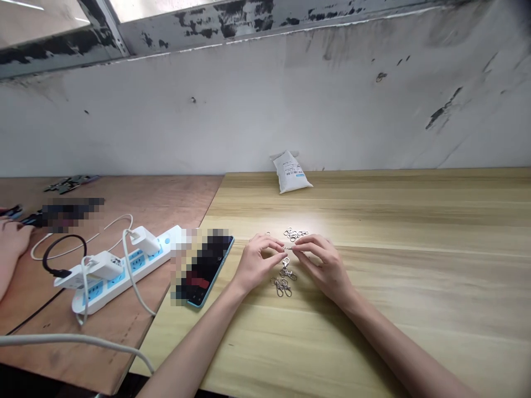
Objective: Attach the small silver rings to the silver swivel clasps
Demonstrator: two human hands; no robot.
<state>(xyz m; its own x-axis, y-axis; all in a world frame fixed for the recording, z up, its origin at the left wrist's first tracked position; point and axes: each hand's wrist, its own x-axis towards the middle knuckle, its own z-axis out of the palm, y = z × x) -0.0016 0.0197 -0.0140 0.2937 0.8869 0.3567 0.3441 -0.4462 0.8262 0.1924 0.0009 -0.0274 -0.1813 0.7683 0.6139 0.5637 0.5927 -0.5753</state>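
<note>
Over the pale wooden table, my left hand [258,262] and my right hand [327,268] face each other with fingertips almost meeting. Both pinch a small silvery metal piece [288,248] that spans the gap; it looks like a short chain, but fingertips hide its ends. Just below it lie several silver lobster clasps [286,273], some in a loose cluster [281,287] nearer me. Beyond my fingers is a pile of small metal rings or clasps [295,234], partly covered by my right hand. One tiny ring [268,234] lies near my left knuckles.
A phone [209,271] with a blurred screen lies left of my left hand. Further left, a white power strip [136,265] with chargers and cables sits on a brown table [178,193]. A white package [292,174] rests by the wall. Another person's hand [14,237] is at far left.
</note>
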